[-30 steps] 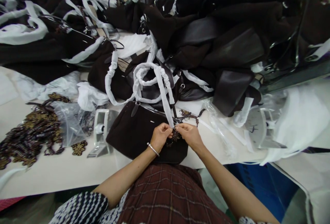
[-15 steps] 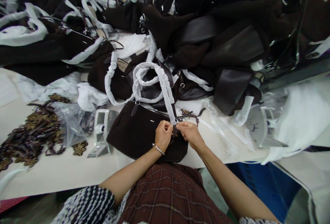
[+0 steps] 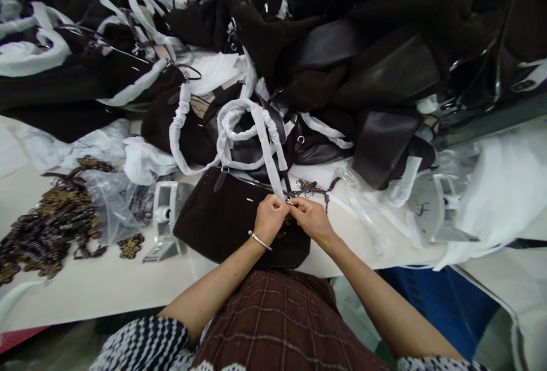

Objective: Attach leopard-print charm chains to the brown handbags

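A dark brown suede handbag (image 3: 222, 220) lies on the white table right in front of me. Its strap, wrapped in white paper (image 3: 267, 149), loops up from the bag's right corner. My left hand (image 3: 269, 218), with a silver bangle on the wrist, pinches the base of that strap at the metal ring. My right hand (image 3: 311, 218) touches it from the right, fingers pinched on the same ring, where a small leopard-print charm (image 3: 293, 221) peeks out between the hands.
A high heap of dark bags with white-wrapped straps (image 3: 299, 57) fills the back. A pile of leopard-print charms (image 3: 47, 223) and a clear plastic bag (image 3: 113, 206) lie left. Two tape dispensers (image 3: 164, 220) (image 3: 431, 206) stand on the table (image 3: 85, 285).
Both hands have edged slightly up and closer together at the strap ring. The leopard charm is more covered by the fingers now.
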The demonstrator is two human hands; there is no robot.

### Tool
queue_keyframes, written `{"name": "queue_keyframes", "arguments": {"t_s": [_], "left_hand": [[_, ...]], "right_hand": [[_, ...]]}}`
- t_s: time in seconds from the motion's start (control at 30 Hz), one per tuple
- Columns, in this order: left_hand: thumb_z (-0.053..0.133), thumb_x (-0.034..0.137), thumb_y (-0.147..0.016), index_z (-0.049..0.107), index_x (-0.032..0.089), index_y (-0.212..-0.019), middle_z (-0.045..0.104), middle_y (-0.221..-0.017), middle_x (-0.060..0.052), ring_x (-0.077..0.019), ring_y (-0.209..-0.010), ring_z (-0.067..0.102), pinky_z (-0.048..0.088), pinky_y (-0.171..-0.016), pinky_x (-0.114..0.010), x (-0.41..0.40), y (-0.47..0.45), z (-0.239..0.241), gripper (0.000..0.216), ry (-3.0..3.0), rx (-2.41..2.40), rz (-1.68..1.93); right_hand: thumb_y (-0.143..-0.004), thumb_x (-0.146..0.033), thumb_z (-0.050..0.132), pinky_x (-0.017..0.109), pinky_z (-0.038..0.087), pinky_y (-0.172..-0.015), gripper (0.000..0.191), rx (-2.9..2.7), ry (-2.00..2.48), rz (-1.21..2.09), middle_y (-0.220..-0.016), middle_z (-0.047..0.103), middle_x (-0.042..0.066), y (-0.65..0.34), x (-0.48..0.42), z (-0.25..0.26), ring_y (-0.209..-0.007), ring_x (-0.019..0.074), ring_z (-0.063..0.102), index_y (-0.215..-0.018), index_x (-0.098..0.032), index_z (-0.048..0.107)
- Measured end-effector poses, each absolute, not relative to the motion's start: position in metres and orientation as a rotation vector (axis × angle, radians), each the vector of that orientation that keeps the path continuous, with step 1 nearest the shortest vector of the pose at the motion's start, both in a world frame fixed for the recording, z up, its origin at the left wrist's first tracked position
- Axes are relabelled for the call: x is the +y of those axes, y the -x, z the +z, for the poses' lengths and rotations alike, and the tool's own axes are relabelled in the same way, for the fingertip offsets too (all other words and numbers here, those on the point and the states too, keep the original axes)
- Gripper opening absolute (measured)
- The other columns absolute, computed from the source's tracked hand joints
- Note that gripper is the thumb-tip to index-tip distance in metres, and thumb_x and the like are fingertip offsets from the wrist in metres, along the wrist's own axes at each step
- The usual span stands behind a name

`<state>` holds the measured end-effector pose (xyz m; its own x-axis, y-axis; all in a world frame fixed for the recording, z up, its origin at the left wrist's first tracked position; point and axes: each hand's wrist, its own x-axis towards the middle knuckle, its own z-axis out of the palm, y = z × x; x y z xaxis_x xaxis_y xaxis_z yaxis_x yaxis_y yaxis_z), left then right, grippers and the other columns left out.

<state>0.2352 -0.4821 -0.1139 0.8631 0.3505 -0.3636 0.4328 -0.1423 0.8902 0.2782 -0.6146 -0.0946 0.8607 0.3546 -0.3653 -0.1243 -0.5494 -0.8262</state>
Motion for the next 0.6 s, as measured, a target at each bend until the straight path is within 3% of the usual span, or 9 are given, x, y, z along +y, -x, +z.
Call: {"name": "queue_keyframes", "arguments": {"t_s": [0.17,0.47,0.6], "left_hand": [[0.059,0.017,-0.068,0.053,0.017,-0.058,0.057,-0.06,0.003,-0.0097,-0.05,0.057,0.04,-0.047,-0.019,-0.478,-0.238,-0.111,0.011,-1.635,0.588,-0.204],[0.062,0.018,-0.069,0.053,0.017,-0.063,0.057,-0.058,0.004,-0.0115,-0.054,0.062,0.045,-0.051,-0.019,-0.472,-0.231,-0.127,0.011,-1.449,0.535,-0.158],[0.063,0.017,-0.068,0.054,0.016,-0.063,0.058,-0.057,0.003,-0.0107,-0.052,0.059,0.044,-0.052,-0.02,-0.471,-0.231,-0.131,0.01,-1.311,0.563,-0.165]], "right_hand": [[-0.08,-0.042,0.058,0.022,0.03,-0.043,0.027,-0.074,1.984,0.723,-0.051,0.053,-0.005,-0.279,-0.617,-0.1,-0.044,0.0106,0.046,-0.088,-0.019,0.07],[-0.08,-0.042,0.058,0.022,0.03,-0.044,0.027,-0.038,1.976,0.766,-0.05,0.052,-0.005,-0.282,-0.614,-0.101,-0.044,0.0103,0.046,-0.081,-0.017,0.068],[-0.082,-0.03,0.057,0.023,0.034,-0.051,0.02,-0.286,2.252,0.544,-0.051,0.053,-0.006,-0.287,-0.614,-0.095,-0.048,0.011,0.049,-0.095,-0.021,0.069]]}}
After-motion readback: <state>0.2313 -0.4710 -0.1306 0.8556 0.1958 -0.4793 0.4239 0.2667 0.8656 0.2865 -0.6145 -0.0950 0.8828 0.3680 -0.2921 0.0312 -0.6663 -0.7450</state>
